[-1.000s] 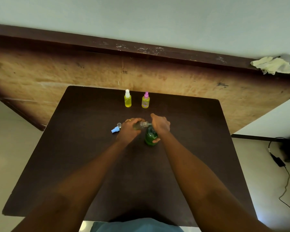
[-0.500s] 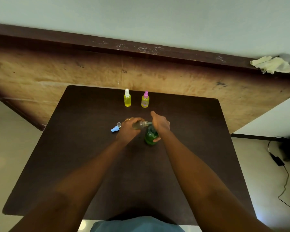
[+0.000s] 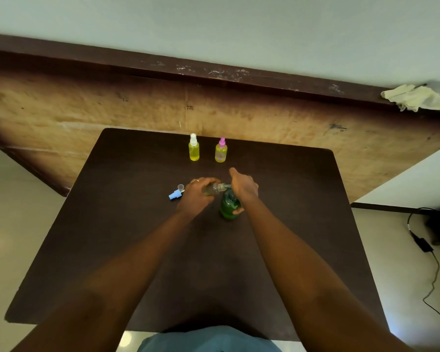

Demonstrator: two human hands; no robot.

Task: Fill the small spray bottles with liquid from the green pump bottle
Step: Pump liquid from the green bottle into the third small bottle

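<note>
Spillage is your main risk here, because the mouth you are feeding is narrow and held almost on its side. Your left hand [image 3: 196, 195] has its grip curled round a small clear plastic spray bottle [image 3: 213, 189], uncapped and lifted off the dark brown bench [image 3: 127, 224]. Your right hand [image 3: 245, 188] covers the pump head of the green translucent plastic pump bottle [image 3: 228, 207], its grip closed over the top with the thumb against the green body. That bottle stands upright on the bench near its middle, just right of your left hand. Its thin pump spout [image 3: 226, 185] reaches to your left and meets the small bottle's neck, though whether the tip sits inside the neck is too small to tell. The small bottle's long axis runs left to right, nearly level. Its open neck points to your right at the spout and its base is buried in your left palm. A hard press could shoot liquid past the neck, and since the bottle lies so flat, what it already holds could run back out over your fingers. A slick bottle may then twist in your grip. Pushing down off-centre could also tip the green bottle. The light blue spray head [image 3: 175, 195] lies on the bench just left of your left hand, where a drip or a nudge could reach it.
</note>
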